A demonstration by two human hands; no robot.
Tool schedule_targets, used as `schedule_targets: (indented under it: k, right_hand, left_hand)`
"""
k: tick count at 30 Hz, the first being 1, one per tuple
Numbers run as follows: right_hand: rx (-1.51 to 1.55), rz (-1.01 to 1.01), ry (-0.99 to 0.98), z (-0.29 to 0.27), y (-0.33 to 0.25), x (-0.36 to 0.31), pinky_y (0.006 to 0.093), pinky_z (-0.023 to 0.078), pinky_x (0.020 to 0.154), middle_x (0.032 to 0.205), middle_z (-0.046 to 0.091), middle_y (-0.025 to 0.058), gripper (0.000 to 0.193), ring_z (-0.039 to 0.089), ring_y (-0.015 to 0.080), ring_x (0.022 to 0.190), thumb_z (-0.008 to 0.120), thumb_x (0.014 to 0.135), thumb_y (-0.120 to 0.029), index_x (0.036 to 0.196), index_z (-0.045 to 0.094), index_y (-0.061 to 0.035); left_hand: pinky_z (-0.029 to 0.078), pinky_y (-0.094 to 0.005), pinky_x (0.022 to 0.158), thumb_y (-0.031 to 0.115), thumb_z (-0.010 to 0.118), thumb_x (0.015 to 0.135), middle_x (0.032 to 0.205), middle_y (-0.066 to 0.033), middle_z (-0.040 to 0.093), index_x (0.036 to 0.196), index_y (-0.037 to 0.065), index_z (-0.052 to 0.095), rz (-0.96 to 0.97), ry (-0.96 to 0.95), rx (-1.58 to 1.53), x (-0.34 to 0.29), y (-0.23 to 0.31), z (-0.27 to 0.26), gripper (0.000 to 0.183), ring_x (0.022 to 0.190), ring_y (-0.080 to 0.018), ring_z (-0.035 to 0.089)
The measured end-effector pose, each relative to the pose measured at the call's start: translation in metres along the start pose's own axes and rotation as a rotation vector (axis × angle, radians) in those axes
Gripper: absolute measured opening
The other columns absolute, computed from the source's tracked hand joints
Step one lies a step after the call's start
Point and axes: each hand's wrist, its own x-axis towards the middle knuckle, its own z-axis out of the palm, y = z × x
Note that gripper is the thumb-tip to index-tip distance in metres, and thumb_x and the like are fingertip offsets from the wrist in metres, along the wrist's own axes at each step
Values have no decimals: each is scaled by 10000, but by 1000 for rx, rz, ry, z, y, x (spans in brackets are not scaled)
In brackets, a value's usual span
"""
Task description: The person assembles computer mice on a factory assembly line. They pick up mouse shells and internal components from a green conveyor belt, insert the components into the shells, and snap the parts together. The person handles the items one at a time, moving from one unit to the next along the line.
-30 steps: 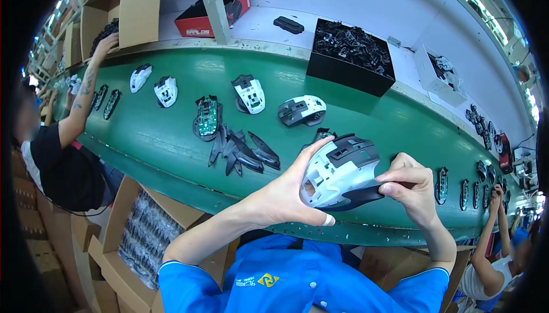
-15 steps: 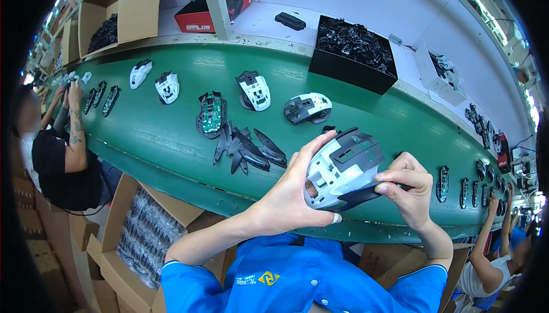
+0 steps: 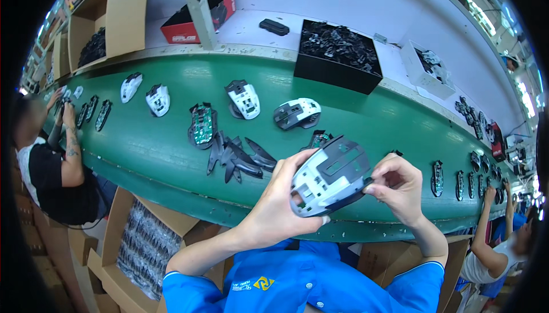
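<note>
My left hand [image 3: 273, 205] wraps round a white and grey computer mouse shell [image 3: 333, 171], held tilted above the near edge of the green bench. A glossy black side piece [image 3: 345, 201] lies along the shell's lower right side. My right hand [image 3: 398, 188] pinches at this piece's right end, close against the shell; its fingertips partly hide the spot. Just behind the shell, a mouse base with a green circuit board [image 3: 319, 139] is partly covered. Several loose black side pieces [image 3: 240, 158] lie in a pile left of my hands, beside another base with a circuit board [image 3: 202, 124].
More white and grey mice [image 3: 243, 100] stand farther back on the green bench [image 3: 189, 76]. A black box of small dark parts [image 3: 337, 76] sits at the back. Circuit-board bases [image 3: 437, 178] line the right. Co-workers sit at both sides; an open carton [image 3: 117, 221] is below left.
Both hands and the shell have shifted slightly left in view. The shell is turned a little, and my right fingers have curled tighter at the side piece's end.
</note>
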Motion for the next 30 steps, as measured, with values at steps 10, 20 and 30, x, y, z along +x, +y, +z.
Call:
schedule_targets:
  k: [10,20,30]
  right_hand:
    - [-199,-124,-74,-7,-16,-5,177,486,515,793,646,61,172,622,71,637,789,702,-33,808,654,-19]
    - [-342,-205,-73,-5,-35,-8,170,493,487,757,653,58,154,633,72,609,794,696,-45,775,665,-14]
    - [-391,-186,-93,-4,-47,-5,180,503,493,745,651,55,164,629,73,606,800,691,-61,783,672,-13]
  left_hand:
    - [367,-341,1016,8,773,623,1270,-142,384,1361,-32,186,120,-26,291,-5,-2,0,944,1221,-203,410]
    - [371,-338,1015,38,795,614,1257,-141,389,1352,-29,196,138,-25,273,-7,1,4,953,1219,-209,410]
    - [366,-339,1021,32,795,604,1262,-146,367,1341,-19,202,187,-33,383,-8,4,1,947,1216,-215,407]
